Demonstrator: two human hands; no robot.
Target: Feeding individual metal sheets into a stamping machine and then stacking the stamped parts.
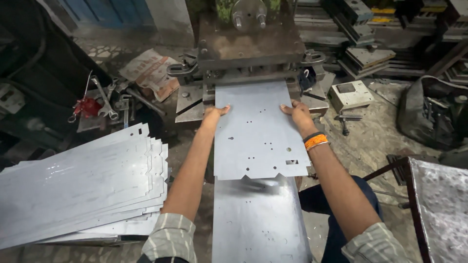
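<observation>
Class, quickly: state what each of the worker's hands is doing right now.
Left hand: gripping the left edge of the flat grey punched metal sheet.
Right hand: gripping the same sheet's right edge.

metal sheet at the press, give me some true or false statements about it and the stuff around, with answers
1. Both hands grip the metal sheet at its side edges. True: the left hand is on its left edge, the right hand on its right.
2. The sheet's far end lies at the press. True.
3. The sheet is plain, with no holes. False: it has small punched holes and notches along its near edge.
4. The stack of sheets lies to the person's right. False: it lies to the left.
5. An orange band is on the right wrist. True.
6. The spanners rest on the stack. False: they lie beyond it, near the machine.
</observation>
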